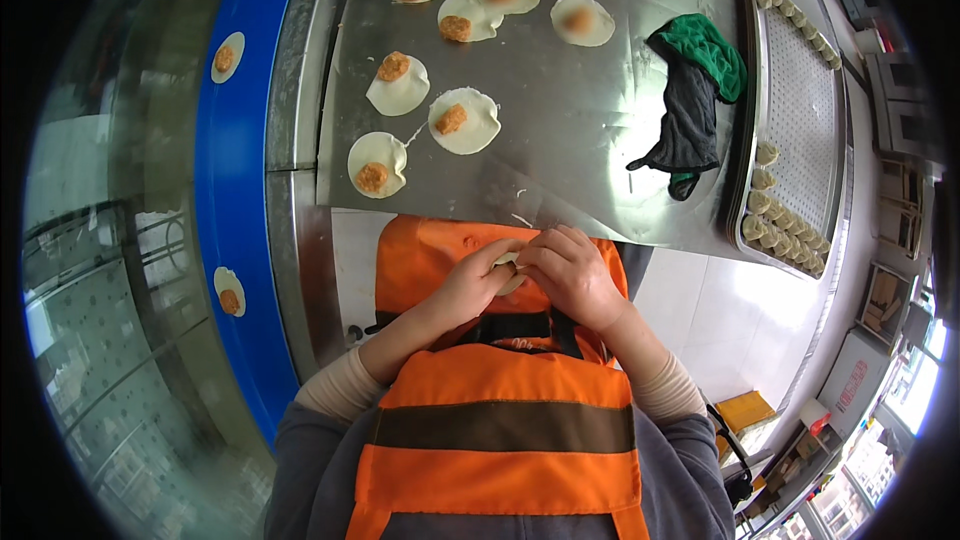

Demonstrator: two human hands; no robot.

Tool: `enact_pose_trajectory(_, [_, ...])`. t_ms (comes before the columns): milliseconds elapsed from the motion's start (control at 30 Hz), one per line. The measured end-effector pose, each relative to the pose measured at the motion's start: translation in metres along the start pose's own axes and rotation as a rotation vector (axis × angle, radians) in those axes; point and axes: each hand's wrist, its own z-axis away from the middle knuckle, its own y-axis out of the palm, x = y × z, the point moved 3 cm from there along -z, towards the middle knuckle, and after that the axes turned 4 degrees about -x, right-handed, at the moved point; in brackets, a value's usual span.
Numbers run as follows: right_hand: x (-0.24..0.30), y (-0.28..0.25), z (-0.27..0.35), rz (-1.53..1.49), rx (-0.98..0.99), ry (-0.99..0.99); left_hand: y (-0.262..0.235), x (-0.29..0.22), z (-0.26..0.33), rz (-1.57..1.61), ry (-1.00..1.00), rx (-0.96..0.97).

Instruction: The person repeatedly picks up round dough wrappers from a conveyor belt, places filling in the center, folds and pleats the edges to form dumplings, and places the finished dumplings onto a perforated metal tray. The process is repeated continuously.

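Note:
Between my two hands, just off the near edge of the steel table, is a pale dumpling wrapper (509, 278). My left hand (476, 277) curls round it from the left, fingers closed. From the right, my right hand (572, 273) pinches its edge with bent fingers. Any filling inside it is hidden by the fingers. Ahead on the table lie several round wrappers topped with orange-brown filling, the nearest being a wrapper at the left (390, 152) and another beside it (479, 135).
A blue conveyor belt (232, 120) runs along the left, carrying filled wrappers. At the right, a perforated metal tray (805, 105) holds rows of folded dumplings. A green and black cloth item (690, 90) lies on the steel table (560, 130) beside the tray.

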Motion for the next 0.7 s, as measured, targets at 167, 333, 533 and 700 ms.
enact_pose_trajectory(167, [-0.011,0.001,-0.002,-0.058,-0.111,0.09,0.007,-0.013,-0.003,0.095,-0.012,-0.096])
enact_pose_trajectory(333, [-0.001,-0.007,-0.004,0.002,-0.076,-0.002,0.005,-0.014,0.003,0.003,0.045,-0.026])
enact_pose_trajectory(533, [0.005,-0.006,-0.005,-0.004,-0.006,-0.013,0.003,-0.002,-0.001,0.045,0.033,0.008])
enact_pose_trajectory(700, [-0.016,0.0,0.0,-0.05,-0.093,0.118,0.008,-0.015,-0.005,0.096,-0.015,-0.073])
